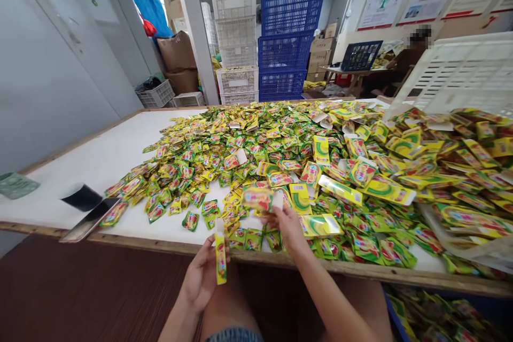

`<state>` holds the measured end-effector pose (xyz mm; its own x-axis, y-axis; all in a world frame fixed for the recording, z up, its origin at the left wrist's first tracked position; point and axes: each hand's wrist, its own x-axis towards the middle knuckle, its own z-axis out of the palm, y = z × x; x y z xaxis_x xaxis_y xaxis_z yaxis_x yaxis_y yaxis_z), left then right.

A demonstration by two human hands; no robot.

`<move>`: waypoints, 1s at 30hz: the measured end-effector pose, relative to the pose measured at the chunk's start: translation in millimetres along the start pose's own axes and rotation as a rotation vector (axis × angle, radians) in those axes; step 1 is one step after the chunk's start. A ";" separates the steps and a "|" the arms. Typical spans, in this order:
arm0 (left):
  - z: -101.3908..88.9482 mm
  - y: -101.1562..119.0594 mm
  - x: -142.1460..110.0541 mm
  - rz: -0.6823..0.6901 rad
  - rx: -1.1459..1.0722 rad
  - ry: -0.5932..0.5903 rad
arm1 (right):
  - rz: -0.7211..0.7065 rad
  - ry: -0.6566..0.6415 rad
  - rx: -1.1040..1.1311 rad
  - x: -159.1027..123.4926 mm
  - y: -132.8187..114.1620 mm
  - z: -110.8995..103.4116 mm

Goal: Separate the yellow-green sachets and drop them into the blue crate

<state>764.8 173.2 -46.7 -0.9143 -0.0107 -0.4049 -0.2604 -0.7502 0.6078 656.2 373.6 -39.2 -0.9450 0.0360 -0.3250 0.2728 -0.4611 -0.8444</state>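
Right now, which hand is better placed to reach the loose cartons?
Probably your right hand: it's nearer the loose cartons, though holding a blurred carton. Your left hand, farther off, holds a narrow carton.

The cartons [221, 264] are yellow with green bands and red print; the sachets [190, 220] are green and yellow with red patches. The tabletop [116, 144] is white, the crates [284, 52] blue or white.
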 end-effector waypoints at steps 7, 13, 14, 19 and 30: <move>1.0 -0.5 -13.8 -0.069 -0.184 -0.096 | -0.064 -0.147 -0.084 10.2 -26.3 5.3; 4.2 -6.5 -15.7 0.005 -0.091 -0.129 | -0.276 -0.275 -0.701 -3.5 43.5 31.7; 3.3 -6.7 -15.5 0.012 -0.067 -0.117 | -0.316 -0.262 -0.744 -3.7 49.9 38.0; -0.9 -2.0 -15.5 0.008 -0.104 -0.097 | -0.543 -0.149 -1.081 4.8 66.9 65.2; -11.7 -0.9 -10.2 0.063 0.089 0.019 | -0.488 -0.258 -0.950 12.0 60.6 41.1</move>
<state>777.9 166.2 -51.1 -0.9240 -0.0689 -0.3761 -0.2300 -0.6857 0.6906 653.9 309.7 -76.8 -0.9681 -0.2089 0.1382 -0.2174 0.4268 -0.8778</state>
